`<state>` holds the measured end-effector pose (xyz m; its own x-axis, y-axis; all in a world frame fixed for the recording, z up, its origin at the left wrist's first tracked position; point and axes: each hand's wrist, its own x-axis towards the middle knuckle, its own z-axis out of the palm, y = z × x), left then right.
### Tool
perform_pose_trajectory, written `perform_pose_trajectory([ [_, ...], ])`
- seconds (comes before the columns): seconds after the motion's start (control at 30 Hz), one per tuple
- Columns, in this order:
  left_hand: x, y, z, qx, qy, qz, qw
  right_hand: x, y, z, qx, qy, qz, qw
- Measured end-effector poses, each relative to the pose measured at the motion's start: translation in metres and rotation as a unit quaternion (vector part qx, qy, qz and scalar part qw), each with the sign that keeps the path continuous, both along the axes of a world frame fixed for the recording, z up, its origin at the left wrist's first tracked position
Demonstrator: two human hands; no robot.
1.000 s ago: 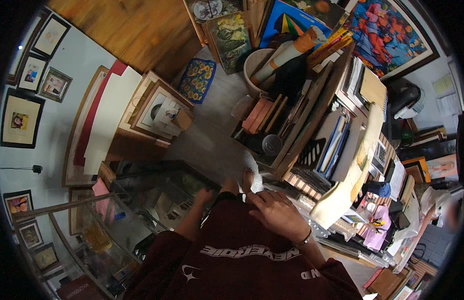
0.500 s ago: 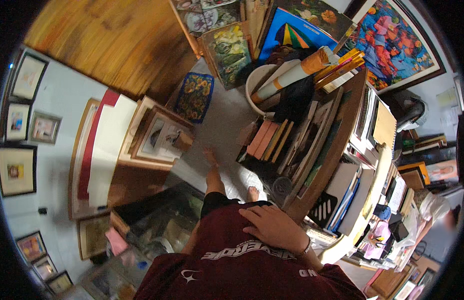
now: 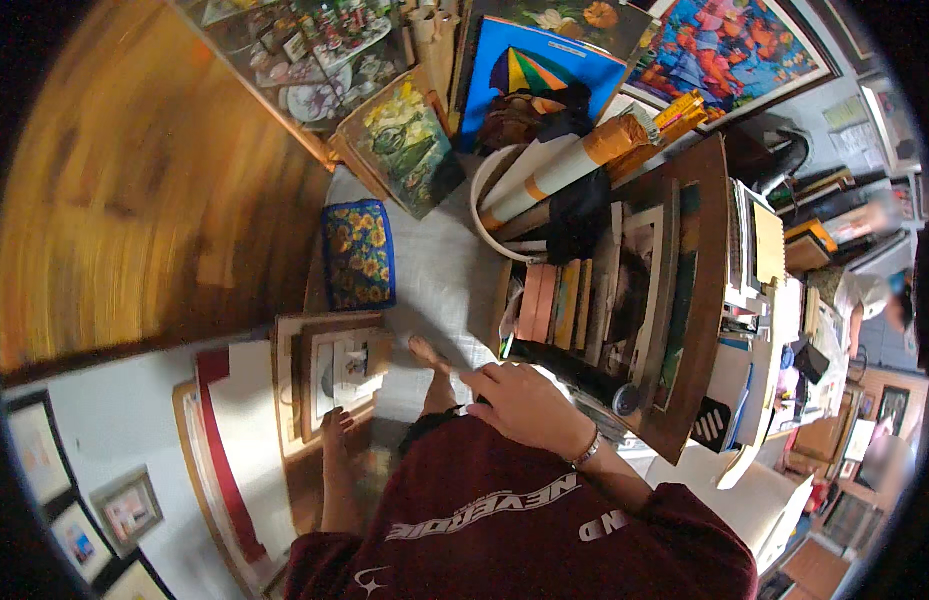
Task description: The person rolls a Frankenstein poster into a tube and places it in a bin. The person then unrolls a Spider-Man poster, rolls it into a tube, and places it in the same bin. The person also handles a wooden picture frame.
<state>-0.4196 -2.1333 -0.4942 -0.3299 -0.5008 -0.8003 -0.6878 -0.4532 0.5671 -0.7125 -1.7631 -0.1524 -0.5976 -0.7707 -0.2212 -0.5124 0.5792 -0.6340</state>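
My left hand is low on the left, beside framed pictures that lean together. Its fingers point forward, loosely apart, with nothing visible in them. In front of my maroon shirt is my right hand, a band on its wrist. The fingers are slightly bent and reach left, the thumb apart from them. A small dark patch shows between thumb and fingers; whether it is an object or the clothing behind, I cannot make out. Just beyond the fingertips stands a shelf of upright books and frames.
A white bin holds rolled tubes. A blue sunflower-patterned mat or cushion lies ahead on the grey floor. Paintings lean at the back, and a wooden panel stands left. People are at the far right.
The view has turned and moved forward. My left hand has come into sight near the leaning frames. My right hand has moved off the shirt front, its fingers more bent.
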Motion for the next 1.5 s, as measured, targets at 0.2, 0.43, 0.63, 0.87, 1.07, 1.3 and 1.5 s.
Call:
perform_pose_trajectory([
  [0.2, -0.051, -0.083, -0.034, 0.071, -0.104, -0.112, 0.986, -0.026, -0.006, -0.030, -0.102, -0.050, -0.263, 0.958],
  [0.43, -0.172, -0.058, -0.012, -0.036, -0.117, -0.407, 0.905, -0.056, 0.033, -0.102, -0.059, -0.040, -0.523, 0.850],
  [0.63, -0.314, -0.055, -0.010, -0.171, 0.030, -0.567, 0.805, -0.136, 0.056, -0.178, -0.115, -0.001, -0.626, 0.771],
  [0.87, -0.601, 0.101, 0.066, -0.267, 0.236, -0.632, 0.688, -0.260, 0.100, -0.295, -0.140, -0.006, -0.711, 0.689],
  [1.07, -0.786, 0.316, 0.139, -0.289, 0.480, -0.666, 0.492, -0.309, 0.133, -0.408, -0.091, 0.034, -0.775, 0.624],
  [1.3, -0.844, 0.437, 0.131, -0.320, 0.521, -0.689, 0.389, -0.325, 0.132, -0.462, -0.017, -0.035, -0.790, 0.611],
  [1.5, -0.828, 0.371, 0.124, -0.309, 0.498, -0.679, 0.442, -0.327, 0.141, -0.497, 0.064, -0.029, -0.802, 0.593],
])
